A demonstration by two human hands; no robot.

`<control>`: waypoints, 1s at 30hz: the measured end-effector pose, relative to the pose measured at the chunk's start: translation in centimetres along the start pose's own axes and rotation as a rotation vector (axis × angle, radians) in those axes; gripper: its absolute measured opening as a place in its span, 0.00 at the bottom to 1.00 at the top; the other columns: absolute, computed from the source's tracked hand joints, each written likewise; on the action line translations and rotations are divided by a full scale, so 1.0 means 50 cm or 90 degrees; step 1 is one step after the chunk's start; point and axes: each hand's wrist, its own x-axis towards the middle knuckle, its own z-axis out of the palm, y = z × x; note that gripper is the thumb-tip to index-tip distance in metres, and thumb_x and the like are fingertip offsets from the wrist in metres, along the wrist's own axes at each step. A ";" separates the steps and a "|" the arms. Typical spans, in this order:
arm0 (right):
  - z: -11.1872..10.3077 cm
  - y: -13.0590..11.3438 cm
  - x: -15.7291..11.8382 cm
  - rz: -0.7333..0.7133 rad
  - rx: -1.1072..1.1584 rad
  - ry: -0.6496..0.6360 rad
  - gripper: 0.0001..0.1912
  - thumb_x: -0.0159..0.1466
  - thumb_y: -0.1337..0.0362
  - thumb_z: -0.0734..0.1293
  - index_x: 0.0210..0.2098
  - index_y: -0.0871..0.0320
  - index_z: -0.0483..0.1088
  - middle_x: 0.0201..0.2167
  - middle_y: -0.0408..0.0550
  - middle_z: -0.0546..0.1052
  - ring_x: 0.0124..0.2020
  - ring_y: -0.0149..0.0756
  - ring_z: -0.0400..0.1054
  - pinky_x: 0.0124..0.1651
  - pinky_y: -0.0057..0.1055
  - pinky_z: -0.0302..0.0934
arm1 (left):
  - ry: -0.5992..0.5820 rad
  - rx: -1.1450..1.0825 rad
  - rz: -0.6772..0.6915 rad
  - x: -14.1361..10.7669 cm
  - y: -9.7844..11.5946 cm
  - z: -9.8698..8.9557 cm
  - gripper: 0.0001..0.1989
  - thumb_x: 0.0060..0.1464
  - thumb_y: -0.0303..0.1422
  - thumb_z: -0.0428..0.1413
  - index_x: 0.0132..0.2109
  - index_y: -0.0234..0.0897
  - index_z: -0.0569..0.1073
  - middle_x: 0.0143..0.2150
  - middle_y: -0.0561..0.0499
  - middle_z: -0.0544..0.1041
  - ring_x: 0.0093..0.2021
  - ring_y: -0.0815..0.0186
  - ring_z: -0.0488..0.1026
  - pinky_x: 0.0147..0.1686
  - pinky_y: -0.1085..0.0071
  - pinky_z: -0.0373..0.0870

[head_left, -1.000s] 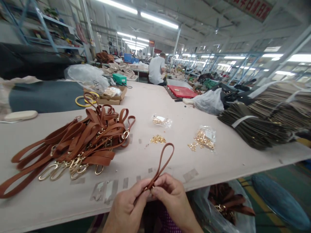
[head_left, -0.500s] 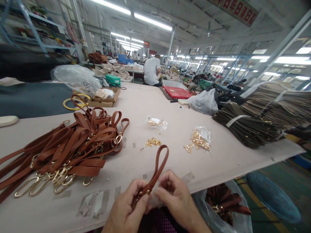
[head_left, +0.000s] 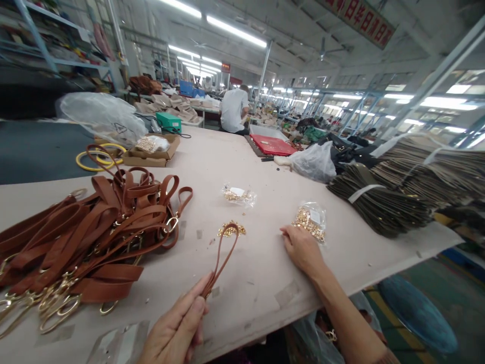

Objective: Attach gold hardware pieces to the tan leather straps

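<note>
My left hand (head_left: 180, 323) is closed around a brown leather strap (head_left: 224, 263), whose loop stands up above the fingers. Over at the right, my right hand (head_left: 303, 250) rests on the table with its fingers together and curled down. It covers the spot with loose gold pieces beside a clear bag of small gold hardware (head_left: 312, 220). Its fingertips are partly hidden, so what they pinch cannot be made out. A small heap of gold pieces (head_left: 227, 230) lies behind the strap loop. Behind that heap is another clear bag of gold hardware (head_left: 238, 196).
Brown straps with gold clasps (head_left: 102, 227) are piled on the left of the table (head_left: 212, 156). A cardboard box (head_left: 151, 156) and yellow rings (head_left: 85, 161) lie beyond. Bundled dark sheets (head_left: 379, 202) occupy the right. A blue stool (head_left: 417, 313) stands below; a seated person (head_left: 234, 111) is farther off.
My right hand has left the strap and reached forward and right to the gold pieces. My left hand has moved left and still holds the strap. The view has shifted slightly.
</note>
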 end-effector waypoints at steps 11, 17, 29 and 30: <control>-0.004 -0.049 -0.019 0.036 0.184 0.043 0.11 0.63 0.60 0.62 0.36 0.58 0.75 0.33 0.50 0.81 0.34 0.42 0.75 0.39 0.37 0.68 | 0.021 -0.032 0.033 -0.016 0.042 0.026 0.22 0.53 0.38 0.59 0.55 0.39 0.76 0.32 0.52 0.74 0.28 0.68 0.67 0.29 0.74 0.66; -0.025 -0.232 -0.127 0.076 0.551 0.034 0.06 0.61 0.59 0.70 0.32 0.55 0.74 0.30 0.45 0.80 0.30 0.35 0.75 0.32 0.26 0.70 | -0.011 -0.054 0.042 -0.018 0.046 0.028 0.13 0.54 0.33 0.57 0.47 0.35 0.77 0.30 0.54 0.73 0.30 0.68 0.68 0.32 0.75 0.65; -0.002 -0.326 -0.158 -0.086 0.527 0.087 0.06 0.64 0.69 0.67 0.38 0.52 0.71 0.35 0.40 0.80 0.37 0.29 0.76 0.42 0.21 0.69 | -0.036 -0.076 0.127 -0.025 0.038 0.029 0.11 0.56 0.29 0.54 0.45 0.36 0.78 0.29 0.55 0.70 0.28 0.70 0.66 0.28 0.76 0.66; -0.002 -0.327 -0.160 -0.081 0.517 0.099 0.05 0.64 0.69 0.67 0.38 0.52 0.71 0.35 0.40 0.80 0.37 0.29 0.76 0.42 0.21 0.69 | -0.038 -0.079 0.131 -0.024 0.037 0.030 0.12 0.55 0.29 0.54 0.46 0.36 0.78 0.29 0.55 0.70 0.28 0.70 0.66 0.28 0.76 0.66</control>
